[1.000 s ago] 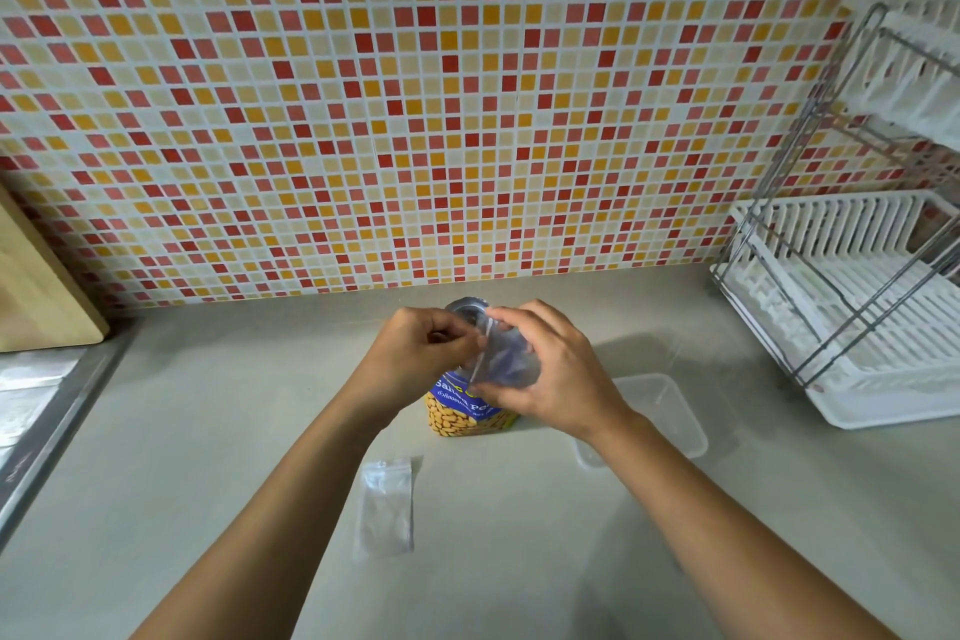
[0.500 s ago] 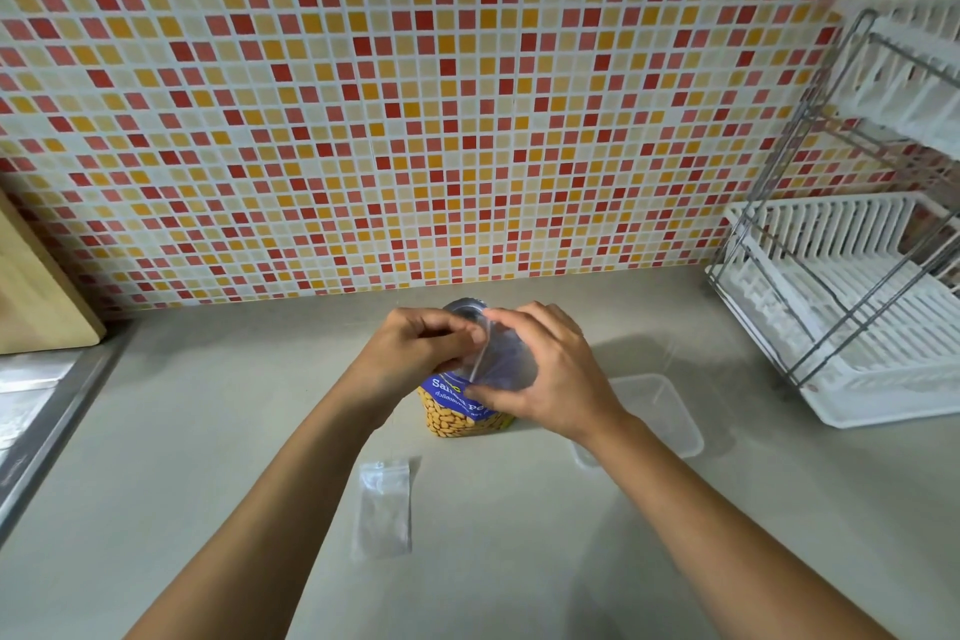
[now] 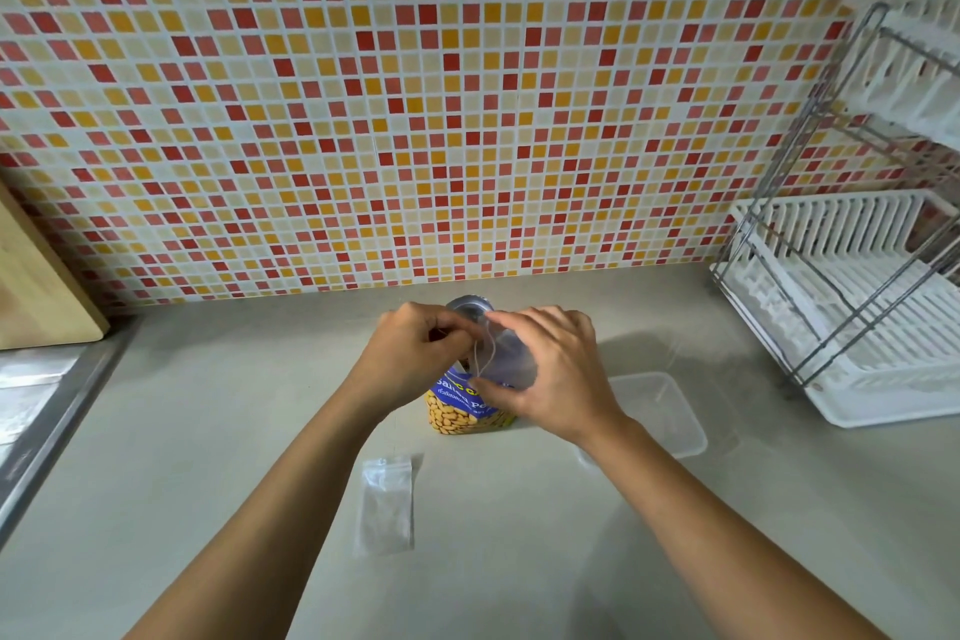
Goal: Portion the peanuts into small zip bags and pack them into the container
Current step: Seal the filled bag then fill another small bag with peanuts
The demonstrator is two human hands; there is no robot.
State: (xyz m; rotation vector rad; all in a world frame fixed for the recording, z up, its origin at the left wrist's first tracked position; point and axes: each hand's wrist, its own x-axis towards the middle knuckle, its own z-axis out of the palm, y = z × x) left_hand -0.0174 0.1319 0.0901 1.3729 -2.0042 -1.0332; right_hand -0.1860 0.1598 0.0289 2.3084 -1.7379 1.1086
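Observation:
A peanut can (image 3: 457, 413) with a blue and yellow label stands upright on the grey counter, its metal top (image 3: 467, 303) showing behind my hands. Both hands hold a small clear zip bag (image 3: 506, 361) just above the can. My left hand (image 3: 410, 353) pinches one side of the bag's mouth, and my right hand (image 3: 550, 369) grips the other side and the bag's body. The mouth looks parted. A second empty zip bag (image 3: 385, 504) lies flat on the counter in front of the can. A clear rectangular container (image 3: 670, 411) sits to the right, partly behind my right wrist.
A white dish rack (image 3: 852, 322) with a metal frame fills the right side. A wooden board (image 3: 36, 286) leans at the left, beside a steel sink edge (image 3: 47, 421). A mosaic tile wall (image 3: 415, 94) rises behind the counter.
My hands have stayed over the can, and the fingers have shifted slightly on the zip bag's mouth. Nothing else has moved.

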